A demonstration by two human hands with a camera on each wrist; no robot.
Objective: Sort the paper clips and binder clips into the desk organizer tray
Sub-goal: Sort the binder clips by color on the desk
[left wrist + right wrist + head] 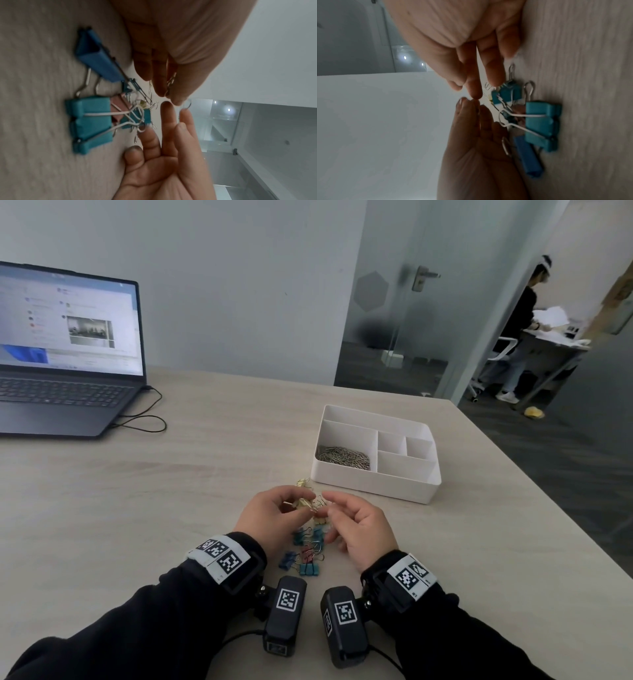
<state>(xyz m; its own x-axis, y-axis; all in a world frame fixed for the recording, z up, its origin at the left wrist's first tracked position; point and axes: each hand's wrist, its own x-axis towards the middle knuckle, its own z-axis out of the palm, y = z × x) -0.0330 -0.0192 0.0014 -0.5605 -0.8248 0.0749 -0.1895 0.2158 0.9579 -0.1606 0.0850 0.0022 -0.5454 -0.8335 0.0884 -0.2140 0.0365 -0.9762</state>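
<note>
My left hand [306, 503] pinches a yellow binder clip [301, 505] just above the table, its wire showing between the fingertips in the left wrist view [170, 81]. My right hand [327, 506] faces it with straight fingers [475, 93] whose tips touch the clip's wire. Under both hands lies a pile of binder clips [305, 549]: teal [91, 121], blue [96, 54] and pink ones, with two more yellow ones [303, 483] beyond. The white organizer tray [373, 486] stands behind to the right. Paper clips [344, 457] fill its left compartment; the other compartments look empty.
An open laptop [65, 354] with a looped cable [144, 419] sits at the far left of the table. The table's right edge [548, 481] runs diagonally past the tray. A person [517, 330] stands at another desk beyond the glass door.
</note>
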